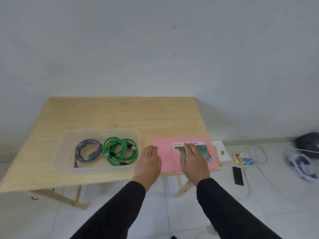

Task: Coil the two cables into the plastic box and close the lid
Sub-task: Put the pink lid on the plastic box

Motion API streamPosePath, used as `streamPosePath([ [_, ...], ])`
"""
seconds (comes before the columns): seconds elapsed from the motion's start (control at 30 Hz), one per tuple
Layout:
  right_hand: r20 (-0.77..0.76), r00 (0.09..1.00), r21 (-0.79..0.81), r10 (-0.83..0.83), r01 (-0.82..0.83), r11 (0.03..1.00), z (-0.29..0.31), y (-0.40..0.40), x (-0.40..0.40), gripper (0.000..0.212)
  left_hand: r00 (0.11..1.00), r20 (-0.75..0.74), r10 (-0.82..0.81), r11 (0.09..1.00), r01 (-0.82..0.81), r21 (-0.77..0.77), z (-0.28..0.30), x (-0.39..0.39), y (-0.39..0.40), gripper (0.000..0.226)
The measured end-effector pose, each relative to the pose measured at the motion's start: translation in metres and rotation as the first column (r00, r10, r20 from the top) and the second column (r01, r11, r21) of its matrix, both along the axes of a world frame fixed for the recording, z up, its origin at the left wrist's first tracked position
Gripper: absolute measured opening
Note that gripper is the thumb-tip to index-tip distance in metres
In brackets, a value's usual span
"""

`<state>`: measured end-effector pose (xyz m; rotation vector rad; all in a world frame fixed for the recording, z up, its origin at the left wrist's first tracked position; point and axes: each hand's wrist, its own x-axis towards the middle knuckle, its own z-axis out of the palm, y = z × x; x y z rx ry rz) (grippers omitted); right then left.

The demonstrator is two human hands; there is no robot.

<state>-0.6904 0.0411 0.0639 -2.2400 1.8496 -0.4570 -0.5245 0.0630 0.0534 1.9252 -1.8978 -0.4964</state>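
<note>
Presently on the wooden table [107, 114]: one clear plastic box [96, 149], uncovered, holding a coiled grey cable [88, 150] at left and a coiled green cable [120, 150] beside it at right. Right of the box, apart from it, lies the pink lid [165, 157] with its printed label [200, 149]. Left hand [149, 163], fingers spread, holds nothing, over the lid's left edge. Right hand [194, 162], likewise flat and empty, over the label.

Both arms, in black sleeves, reach up from the bottom of the frame toward its centre. The left hand [149, 163] and right hand [194, 161] lie palm-down, fingers extended and seemingly relaxed, holding nothing, slightly apart.
</note>
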Motion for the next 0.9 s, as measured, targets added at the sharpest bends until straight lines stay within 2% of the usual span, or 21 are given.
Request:
streamPosePath([
  [0.1, -0.036, 0.999, 0.062, -0.034, 0.036, 0.997, -0.016, -0.005, -0.042, 0.043, 0.967, 0.253, -0.018, 1.0, 0.023, -0.019, -0.033, -0.014, -0.002, 0.029],
  [0.2, -0.063, 0.996, 0.101, -0.055, 0.061, 0.993, -0.036, -0.011, -0.078, 0.045, 0.893, 0.449, -0.023, 0.991, -0.039, 0.13, -0.048, -0.028, -0.001, 0.022],
  [0.27, -0.058, 0.994, 0.127, -0.09, 0.096, 0.987, -0.049, -0.014, -0.096, 0.045, 0.877, 0.48, -0.004, 0.995, -0.045, 0.092, -0.062, -0.034, 0.0, 0.034],
  [0.33, -0.038, 0.992, 0.134, -0.12, 0.124, 0.983, -0.057, -0.015, -0.109, 0.042, 0.885, 0.459, 0.076, 0.99, -0.122, 0.073, -0.069, -0.039, -0.002, 0.042],
  [0.43, -0.009, 0.99, 0.141, -0.14, 0.14, 0.98, -0.064, -0.018, -0.121, 0.043, 0.948, 0.281, 0.149, 0.981, -0.178, 0.08, -0.071, -0.051, -0.004, 0.04],
  [0.53, 0.045, 0.98, 0.175, -0.196, 0.185, 0.967, -0.069, -0.023, -0.128, 0.044, 0.966, 0.18, 0.187, 0.979, -0.198, 0.046, -0.074, -0.061, -0.005, 0.04],
  [0.67, 0.167, 0.957, 0.225, -0.237, 0.197, 0.954, -0.072, -0.028, -0.132, 0.042, 0.953, 0.035, 0.301, 0.952, -0.302, 0.042, -0.079, -0.064, -0.005, 0.04],
  [0.73, 0.202, 0.945, 0.21, -0.256, 0.213, 0.954, -0.071, -0.031, -0.132, 0.041, 0.95, -0.03, 0.311, 0.951, -0.31, 0.017, -0.076, -0.066, -0.008, 0.039],
  [0.8, 0.23, 0.932, 0.193, -0.281, 0.239, 0.952, -0.067, -0.034, -0.129, 0.041, 0.915, -0.13, 0.383, 0.923, -0.385, 0.012, -0.065, -0.07, -0.013, 0.042],
  [0.9, 0.245, 0.92, 0.155, -0.305, 0.273, 0.949, -0.056, -0.042, -0.128, 0.039, 0.89, -0.201, 0.41, 0.907, -0.421, -0.012, -0.049, -0.074, -0.02, 0.046],
])
